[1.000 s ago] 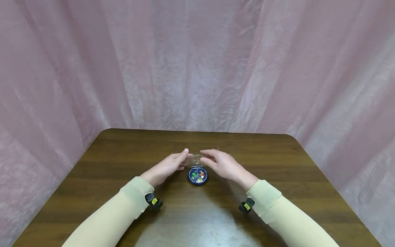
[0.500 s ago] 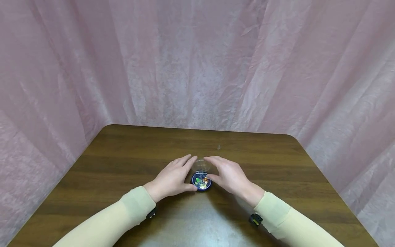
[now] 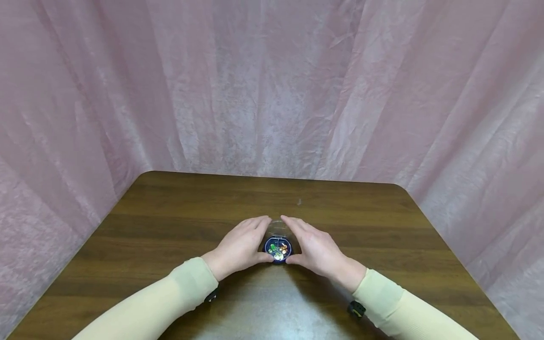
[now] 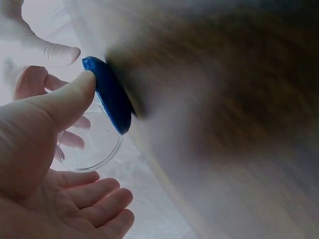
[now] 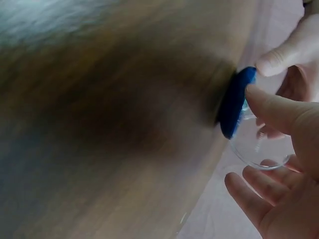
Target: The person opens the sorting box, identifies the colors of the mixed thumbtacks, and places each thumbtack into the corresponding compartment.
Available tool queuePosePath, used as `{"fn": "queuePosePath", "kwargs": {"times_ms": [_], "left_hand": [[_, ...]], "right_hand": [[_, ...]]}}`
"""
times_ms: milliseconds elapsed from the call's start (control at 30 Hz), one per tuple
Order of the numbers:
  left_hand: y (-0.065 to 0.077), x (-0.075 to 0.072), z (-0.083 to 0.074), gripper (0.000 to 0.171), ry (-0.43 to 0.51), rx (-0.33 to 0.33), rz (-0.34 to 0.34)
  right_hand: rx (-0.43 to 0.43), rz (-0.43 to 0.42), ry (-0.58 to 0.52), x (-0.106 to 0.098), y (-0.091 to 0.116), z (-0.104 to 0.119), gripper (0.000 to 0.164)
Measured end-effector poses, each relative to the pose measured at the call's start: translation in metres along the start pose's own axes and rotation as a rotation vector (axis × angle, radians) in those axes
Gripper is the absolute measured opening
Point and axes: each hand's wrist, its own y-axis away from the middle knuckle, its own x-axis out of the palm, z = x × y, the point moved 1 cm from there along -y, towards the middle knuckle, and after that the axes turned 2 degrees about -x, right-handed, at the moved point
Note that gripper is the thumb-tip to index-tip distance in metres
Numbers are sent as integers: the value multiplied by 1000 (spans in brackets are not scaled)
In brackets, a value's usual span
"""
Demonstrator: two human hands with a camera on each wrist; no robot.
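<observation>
A round blue pill case (image 3: 266, 250) lies on the table with its clear lid (image 3: 278, 228) raised at the far side. Divided sections in the base hold small green, orange and pale pieces (image 3: 278, 255). My left hand (image 3: 239, 247) curves around the left side, its thumb at the near rim. On the other side is my right hand (image 3: 318, 249), its thumb also near the front rim. In the left wrist view, the left thumb touches the blue base (image 4: 113, 97), while the other fingers extend past the lid. The right wrist view shows the right thumb against the base (image 5: 234, 104).
The brown wooden table (image 3: 191, 198) has rounded far corners. A small pale speck (image 3: 299, 202) sits beyond the hands. Pink curtains (image 3: 238, 94) hang behind the table and at both sides.
Both hands have moved in around the case. The left hand turned palm down, and its thumb came to the near rim; the right thumb then moved there too. The lid stays raised.
</observation>
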Motion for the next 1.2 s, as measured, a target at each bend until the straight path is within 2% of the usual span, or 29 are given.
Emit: {"fn": "queuePosePath", "kwargs": {"times_ms": [167,333,533,667,933,1200], "left_hand": [[-1,0,-2,78,-10,48,-52],[-1,2,-3,54,-28,96,-90],[5,1,-6,40,-45,113,-69],[11,0,-8,32,-54,120,-30],[13,-2,-11,24,-96,145,0],[14,-2,-12,32,-157,167,50]], "right_hand": [[-39,-41,21,3,1,0,91],[-49,-57,19,8,2,-1,68],[-107,-69,26,10,4,-2,46],[-133,-34,27,9,7,-1,38],[-136,21,18,6,10,-2,31],[-153,53,30,8,11,-2,31]]}}
